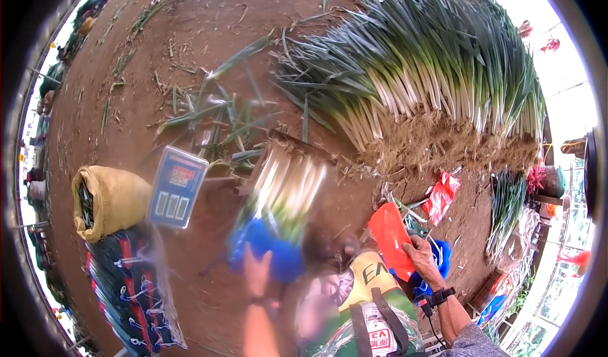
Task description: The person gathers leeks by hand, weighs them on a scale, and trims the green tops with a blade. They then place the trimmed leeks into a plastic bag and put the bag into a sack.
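My left hand [256, 271], smeared by motion, is at a blue bag or cloth [278, 259] that lies over the green ends of a leek bundle [288, 183]; whether it grips the blue material cannot be made out. The bundle's white stalks and roots point away from me. On the right, the fingers of my right hand [423, 259] are closed on the edge of a red-orange plastic sheet [391, 237]. Beneath that hand lies blue material [440, 262].
A blue-and-white scale display [177, 186] stands left of the bundle, beside a yellow sack [117, 199] and a wrapped dark bundle [136, 287]. A large leek pile [437, 66] fills the upper right. Red plastic [441, 197] and loose leaves [221, 113] lie on the soil.
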{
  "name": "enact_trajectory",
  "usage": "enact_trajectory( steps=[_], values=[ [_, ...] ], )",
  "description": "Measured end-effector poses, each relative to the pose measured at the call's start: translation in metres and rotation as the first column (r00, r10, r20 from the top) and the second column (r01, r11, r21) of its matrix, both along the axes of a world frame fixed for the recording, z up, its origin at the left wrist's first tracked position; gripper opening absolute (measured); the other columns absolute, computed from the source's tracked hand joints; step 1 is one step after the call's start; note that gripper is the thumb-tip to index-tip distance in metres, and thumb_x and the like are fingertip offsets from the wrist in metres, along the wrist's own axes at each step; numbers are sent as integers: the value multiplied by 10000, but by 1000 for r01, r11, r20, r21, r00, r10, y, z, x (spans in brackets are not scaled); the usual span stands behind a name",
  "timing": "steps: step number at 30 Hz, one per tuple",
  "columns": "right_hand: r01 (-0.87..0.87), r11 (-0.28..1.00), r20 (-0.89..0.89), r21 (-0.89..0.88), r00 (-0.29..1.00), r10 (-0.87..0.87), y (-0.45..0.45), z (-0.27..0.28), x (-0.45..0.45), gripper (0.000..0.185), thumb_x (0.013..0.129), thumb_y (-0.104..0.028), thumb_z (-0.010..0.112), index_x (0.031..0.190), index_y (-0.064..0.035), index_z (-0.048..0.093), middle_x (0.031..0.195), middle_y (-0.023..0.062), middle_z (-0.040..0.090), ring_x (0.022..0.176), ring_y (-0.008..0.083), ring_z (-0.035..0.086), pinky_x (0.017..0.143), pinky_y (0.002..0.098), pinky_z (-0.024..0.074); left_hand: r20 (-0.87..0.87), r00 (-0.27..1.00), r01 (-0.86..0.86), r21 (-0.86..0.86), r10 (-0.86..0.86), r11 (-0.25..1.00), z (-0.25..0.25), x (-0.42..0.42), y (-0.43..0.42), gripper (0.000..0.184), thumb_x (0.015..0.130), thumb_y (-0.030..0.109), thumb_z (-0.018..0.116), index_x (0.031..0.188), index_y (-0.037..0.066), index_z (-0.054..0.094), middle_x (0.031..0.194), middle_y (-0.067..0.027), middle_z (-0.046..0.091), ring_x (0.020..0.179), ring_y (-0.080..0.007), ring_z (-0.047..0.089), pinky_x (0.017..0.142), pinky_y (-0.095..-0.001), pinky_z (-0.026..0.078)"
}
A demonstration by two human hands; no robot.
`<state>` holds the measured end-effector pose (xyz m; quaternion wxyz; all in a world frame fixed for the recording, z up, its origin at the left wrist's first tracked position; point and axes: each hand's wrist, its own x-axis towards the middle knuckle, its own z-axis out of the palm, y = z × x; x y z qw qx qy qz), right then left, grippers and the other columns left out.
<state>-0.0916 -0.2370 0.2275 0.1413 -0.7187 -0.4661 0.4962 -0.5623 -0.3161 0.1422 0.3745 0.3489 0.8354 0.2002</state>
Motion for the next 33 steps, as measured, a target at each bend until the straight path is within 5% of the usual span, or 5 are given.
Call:
enact_trajectory(
  steps=[16, 20, 24, 31, 33],
  values=[
    [294, 892, -539, -343, 716, -443, 211, 27, -52, 348, 978, -163, 655, 1217, 89, 641, 1046, 110, 735, 851, 149, 709, 761, 284, 585, 99, 987, -130, 12, 128, 991, 77, 134, 86, 527, 859, 161, 776, 1321, -11, 587, 1206, -183, 656, 1096, -296, 655, 956, -401, 525],
    [272, 852, -583, -447, 634, -508, 246, 36, -59, 380, 988, -212, 651, 1247, 64, 617, 1055, 92, 708, 880, 153, 696, 779, 300, 599, 632, 775, 112, -152, 9, 982, 84, 213, 131, 493, 928, 331, 737, 1319, 48, 636, 1286, -192, 648, 1165, -275, 627, 993, -393, 507],
    [86, 960, -538, -266, 813, -222, 234, -24, -33, 353, 1004, -233, 644, 1230, 38, 635, 1072, 60, 707, 918, 113, 668, 819, 273, 552, 920, 255, -321, -211, 298, 923, 52, 260, 148, 381, 984, 163, 643, 1335, 15, 619, 1235, -125, 655, 1075, -282, 656, 941, -385, 533],
    [-411, 910, -329, -49, 867, 374, 212, -12, -39, 271, 1022, -208, 608, 1163, 19, 652, 988, 34, 690, 847, 95, 600, 756, 271, 518, 471, 874, -269, 261, 121, 927, 5, 256, 149, 123, 902, 114, 630, 890, 14, 701, 801, -144, 676, 792, -279, 670, 718, -420, 508],
    [-556, 831, -220, -38, 815, 535, 211, -4, -40, 339, 964, -193, 563, 1259, -38, 626, 1109, 200, 703, 1026, 388, 674, 914, 429, 520, 346, 917, -306, 298, 196, 904, 39, 244, 175, 160, 922, 119, 612, 901, 1, 719, 789, -129, 689, 778, -270, 679, 714, -391, 511]
  ],
)
